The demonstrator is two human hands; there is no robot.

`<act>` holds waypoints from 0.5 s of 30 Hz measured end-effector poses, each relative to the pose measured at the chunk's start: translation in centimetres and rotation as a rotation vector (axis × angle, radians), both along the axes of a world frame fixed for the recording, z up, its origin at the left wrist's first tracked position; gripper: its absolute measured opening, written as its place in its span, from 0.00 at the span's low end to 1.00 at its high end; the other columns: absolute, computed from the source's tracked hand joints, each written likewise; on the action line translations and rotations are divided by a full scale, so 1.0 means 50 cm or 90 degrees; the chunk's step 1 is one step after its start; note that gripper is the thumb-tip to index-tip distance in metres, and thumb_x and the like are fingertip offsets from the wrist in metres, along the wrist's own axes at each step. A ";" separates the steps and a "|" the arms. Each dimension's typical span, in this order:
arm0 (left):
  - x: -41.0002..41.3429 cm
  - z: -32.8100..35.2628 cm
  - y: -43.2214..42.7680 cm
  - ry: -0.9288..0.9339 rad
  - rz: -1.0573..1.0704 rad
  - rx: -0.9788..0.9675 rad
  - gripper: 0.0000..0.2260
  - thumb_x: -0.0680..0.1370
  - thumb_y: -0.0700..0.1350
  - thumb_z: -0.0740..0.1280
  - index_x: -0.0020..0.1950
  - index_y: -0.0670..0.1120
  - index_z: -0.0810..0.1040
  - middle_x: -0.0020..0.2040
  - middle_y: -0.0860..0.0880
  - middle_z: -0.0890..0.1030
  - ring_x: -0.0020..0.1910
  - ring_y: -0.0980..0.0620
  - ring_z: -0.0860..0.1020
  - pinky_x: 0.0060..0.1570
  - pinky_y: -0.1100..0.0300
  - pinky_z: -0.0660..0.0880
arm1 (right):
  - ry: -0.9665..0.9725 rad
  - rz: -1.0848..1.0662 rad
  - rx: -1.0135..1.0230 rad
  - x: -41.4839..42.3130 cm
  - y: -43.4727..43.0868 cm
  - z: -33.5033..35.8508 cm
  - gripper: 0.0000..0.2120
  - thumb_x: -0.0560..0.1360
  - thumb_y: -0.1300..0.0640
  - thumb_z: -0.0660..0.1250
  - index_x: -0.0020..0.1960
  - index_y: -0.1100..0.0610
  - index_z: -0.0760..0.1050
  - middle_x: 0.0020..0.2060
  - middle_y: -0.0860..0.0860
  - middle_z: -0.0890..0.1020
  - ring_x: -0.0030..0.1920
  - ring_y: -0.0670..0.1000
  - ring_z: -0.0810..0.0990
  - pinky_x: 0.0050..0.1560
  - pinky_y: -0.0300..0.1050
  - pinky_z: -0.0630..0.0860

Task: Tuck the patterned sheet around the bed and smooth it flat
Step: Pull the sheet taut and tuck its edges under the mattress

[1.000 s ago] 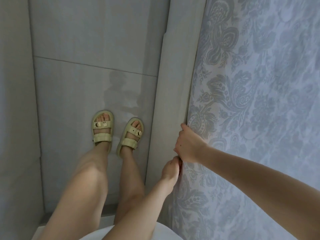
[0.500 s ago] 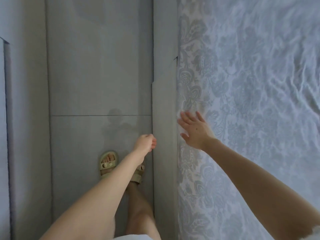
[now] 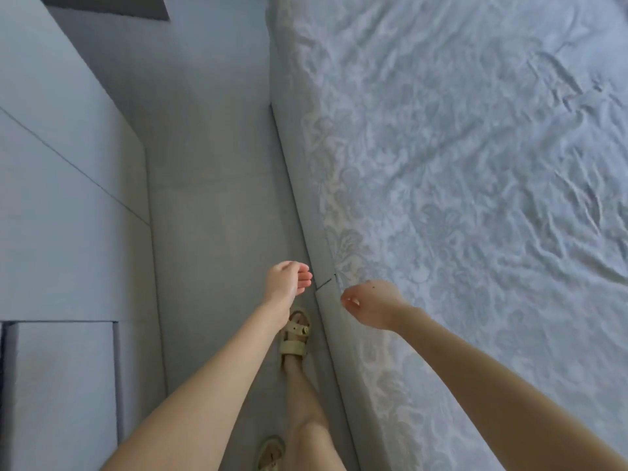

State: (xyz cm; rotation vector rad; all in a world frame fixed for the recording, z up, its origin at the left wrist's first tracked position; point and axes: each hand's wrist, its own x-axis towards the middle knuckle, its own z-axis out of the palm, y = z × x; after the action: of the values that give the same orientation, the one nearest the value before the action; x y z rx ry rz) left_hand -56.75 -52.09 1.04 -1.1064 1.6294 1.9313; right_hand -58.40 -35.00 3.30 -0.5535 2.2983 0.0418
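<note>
My right hand (image 3: pixel 370 304) hangs over the edge of the bed, fingers loosely curled under the palm, and I can see nothing in its grasp. It is placed there because the side of the patterned sheet (image 3: pixel 475 164) runs down just beneath it, and that is the seam I judge needs checking. The sheet spreads away from this hand, forward and out to its far side, covering the whole mattress. Its side drop disappears behind the bed rail (image 3: pixel 306 198), which passes between my two hands, so along this stretch the tuck looks done.

My left hand (image 3: pixel 287 283) floats on the other side of that rail, over the floor (image 3: pixel 210 198), relaxed and half-curled, holding nothing. It is free to push fabric down into the gap. Just behind it stands my foot in a sandal (image 3: pixel 295 334), close against the rail.

Beyond my right hand the sheet's top is rippled with creases, so smoothing is what remains.
</note>
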 end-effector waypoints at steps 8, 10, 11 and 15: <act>-0.368 0.206 -0.192 0.068 -0.055 -0.077 0.11 0.79 0.38 0.57 0.40 0.43 0.76 0.37 0.45 0.80 0.36 0.50 0.78 0.41 0.60 0.74 | 0.063 -0.040 -0.065 -0.356 -0.097 0.183 0.15 0.81 0.54 0.53 0.46 0.57 0.77 0.37 0.51 0.80 0.36 0.52 0.75 0.39 0.44 0.74; -0.473 0.250 -0.248 0.091 -0.041 -0.084 0.10 0.79 0.38 0.58 0.40 0.43 0.76 0.38 0.44 0.80 0.37 0.49 0.78 0.42 0.59 0.75 | 0.089 -0.049 -0.079 -0.463 -0.134 0.224 0.14 0.80 0.55 0.53 0.42 0.57 0.74 0.33 0.49 0.75 0.35 0.51 0.73 0.35 0.42 0.69; -0.529 0.271 -0.277 0.105 -0.036 -0.086 0.10 0.79 0.39 0.58 0.41 0.43 0.76 0.38 0.44 0.80 0.37 0.49 0.78 0.43 0.59 0.75 | 0.104 -0.056 -0.087 -0.521 -0.157 0.242 0.14 0.80 0.55 0.53 0.41 0.56 0.73 0.31 0.48 0.73 0.35 0.50 0.72 0.33 0.40 0.67; -0.753 0.338 -0.391 0.155 -0.048 -0.084 0.11 0.79 0.38 0.58 0.41 0.42 0.77 0.38 0.43 0.80 0.37 0.49 0.79 0.42 0.58 0.75 | 0.135 -0.091 -0.112 -0.753 -0.256 0.296 0.16 0.81 0.53 0.53 0.45 0.57 0.77 0.33 0.50 0.79 0.34 0.50 0.73 0.35 0.40 0.70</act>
State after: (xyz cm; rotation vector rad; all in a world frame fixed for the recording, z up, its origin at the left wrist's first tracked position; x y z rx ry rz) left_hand -94.40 -71.66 17.92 -0.8701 1.9223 1.9966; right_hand -96.06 -47.80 18.10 -0.4905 2.5589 -0.1813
